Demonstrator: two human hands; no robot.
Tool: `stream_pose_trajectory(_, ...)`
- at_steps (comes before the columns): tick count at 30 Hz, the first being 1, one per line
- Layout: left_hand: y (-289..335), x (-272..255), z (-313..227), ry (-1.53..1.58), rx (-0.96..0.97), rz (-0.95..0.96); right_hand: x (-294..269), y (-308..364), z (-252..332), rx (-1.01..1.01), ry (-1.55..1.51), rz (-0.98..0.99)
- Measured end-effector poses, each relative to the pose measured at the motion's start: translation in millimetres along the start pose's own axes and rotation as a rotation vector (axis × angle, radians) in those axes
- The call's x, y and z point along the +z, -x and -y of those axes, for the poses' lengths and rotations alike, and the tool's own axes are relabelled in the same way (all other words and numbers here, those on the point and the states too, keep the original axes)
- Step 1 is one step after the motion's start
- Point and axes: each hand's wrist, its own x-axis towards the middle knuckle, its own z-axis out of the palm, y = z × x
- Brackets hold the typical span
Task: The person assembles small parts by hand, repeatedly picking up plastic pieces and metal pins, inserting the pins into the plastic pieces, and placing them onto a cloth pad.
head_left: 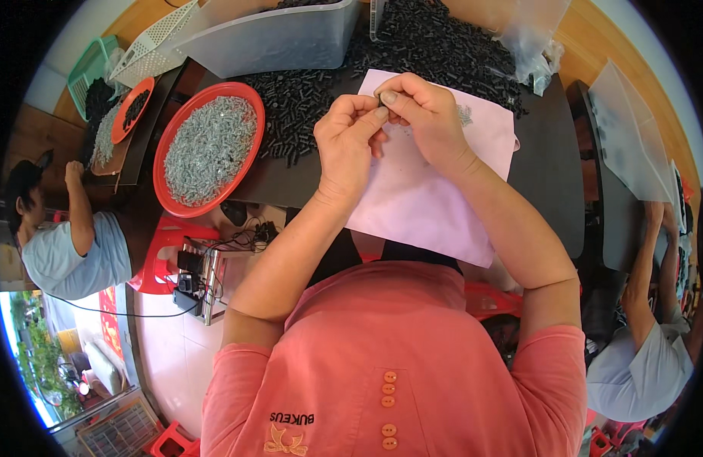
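Observation:
My left hand point(345, 139) and my right hand point(427, 114) meet above a pale pink sheet point(424, 202) on the dark table. Thumbs and fingertips of both are pinched together around a small black piece point(380, 100), mostly hidden by the fingers. Beside my right hand, a little heap of small silvery pieces point(464, 115) lies on the sheet. A wide spread of small black tube-like pieces point(435, 49) covers the table beyond my hands. To the left, a round red tray point(159, 180) holds many small silvery pieces.
A clear plastic bin point(267, 47) stands at the back left, near a white perforated basket point(153, 47). Plastic bags point(530, 46) lie at the back right. One person point(81, 247) sits at left, another point(645, 365) at right. Cables and a metal stand point(214, 282) are below the table.

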Motion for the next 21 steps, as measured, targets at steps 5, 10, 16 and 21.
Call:
stream_pose_trajectory(5, 0, -1, 1, -0.003, 0.011, 0.009, 1, 0, 4, -0.017, 0.022, -0.008)
stream_pose_trajectory(10, 0, 0, -2, 0.008, -0.030, -0.017, -3, 0, -1, -0.243, 0.329, -0.024)
stream_pose_trajectory(16, 1, 0, -2, -0.070, -0.059, -0.041, 4, 5, -6, -0.412, 0.557, -0.142)
stream_pose_trajectory(21, 2, 0, -3, -0.126, -0.031, -0.056, 6, 10, -2, -0.455, 0.632, -0.133)
